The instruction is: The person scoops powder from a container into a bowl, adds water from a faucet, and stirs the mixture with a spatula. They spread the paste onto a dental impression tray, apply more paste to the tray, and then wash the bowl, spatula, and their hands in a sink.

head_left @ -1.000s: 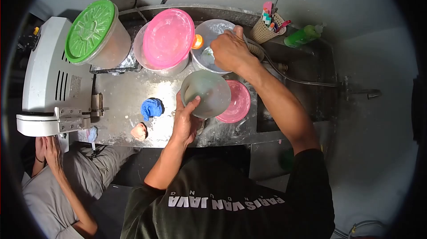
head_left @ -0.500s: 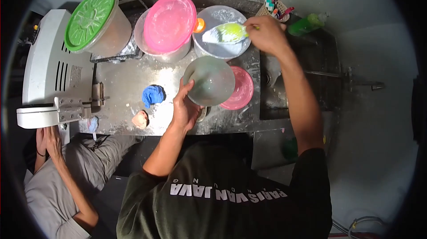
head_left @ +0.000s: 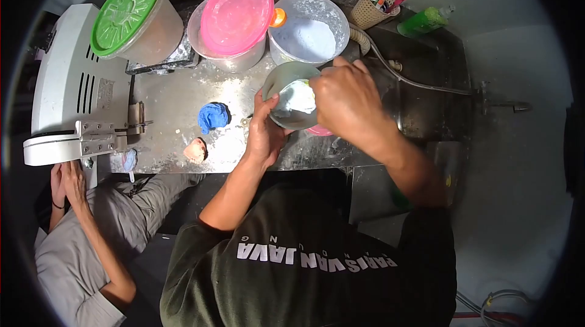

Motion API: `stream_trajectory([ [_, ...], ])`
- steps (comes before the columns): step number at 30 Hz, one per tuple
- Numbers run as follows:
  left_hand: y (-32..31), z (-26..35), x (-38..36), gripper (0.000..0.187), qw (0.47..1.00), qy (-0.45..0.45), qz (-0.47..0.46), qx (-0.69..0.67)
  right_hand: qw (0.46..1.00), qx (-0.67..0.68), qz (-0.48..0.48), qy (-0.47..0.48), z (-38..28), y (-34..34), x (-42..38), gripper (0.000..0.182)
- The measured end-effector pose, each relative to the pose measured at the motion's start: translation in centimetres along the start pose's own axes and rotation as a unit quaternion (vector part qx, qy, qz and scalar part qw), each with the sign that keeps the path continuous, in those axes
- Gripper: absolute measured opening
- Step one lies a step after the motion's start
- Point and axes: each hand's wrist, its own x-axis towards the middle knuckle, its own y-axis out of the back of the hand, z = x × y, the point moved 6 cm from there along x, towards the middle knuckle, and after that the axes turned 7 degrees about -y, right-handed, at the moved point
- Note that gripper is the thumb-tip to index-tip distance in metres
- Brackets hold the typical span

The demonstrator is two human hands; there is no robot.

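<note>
My left hand (head_left: pixel 265 132) grips a translucent flexible-looking bowl (head_left: pixel 277 80) from its left side, thumb over the rim. White powder (head_left: pixel 297 97) shows inside the bowl. At the bowl's right edge my right hand (head_left: pixel 348 100) is closed round the handle of a green scoop, most of which the hand hides. Behind the bowl stands a clear round tub (head_left: pixel 277 47) holding pale powder. Partly covered by the bowl and my right hand, a pink lid (head_left: pixel 320 130) lies on the metal counter (head_left: pixel 170 98).
A tub with a pink lid (head_left: pixel 237 16) and one with a green lid (head_left: pixel 128 13) stand at the back left. Blue putty-like material (head_left: pixel 213 118) and a pinkish cast (head_left: pixel 195 150) lie on the counter. A co-worker's hands (head_left: pixel 70 184) are by a white machine (head_left: pixel 67 89). A sink is right.
My right hand has brought the scoop from over the powder tub down into the bowl. Powder now shows in the bowl, which was bare before. My left hand still holds the bowl.
</note>
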Motion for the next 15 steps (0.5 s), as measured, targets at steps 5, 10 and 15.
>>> stream_trajectory([
  [5, -0.4, 0.2, -0.5, 0.066, 0.999, -0.009, 0.027, 0.039, 1.0, 0.009, -0.01, -0.001, -0.9, -0.1, -0.2, 0.004],
  [10, -0.8, 0.4, -0.8, 0.066, 0.999, -0.01, 0.016, 0.037, 1.0, -0.013, -0.005, -0.018, -0.8, 1.1, -0.4, 0.005],
  [15, -0.2, 0.1, -0.5, 0.067, 1.0, -0.005, 0.008, 0.02, 0.998, 0.015, -0.002, -0.068, 1.4, 2.1, -0.7, 0.005],
])
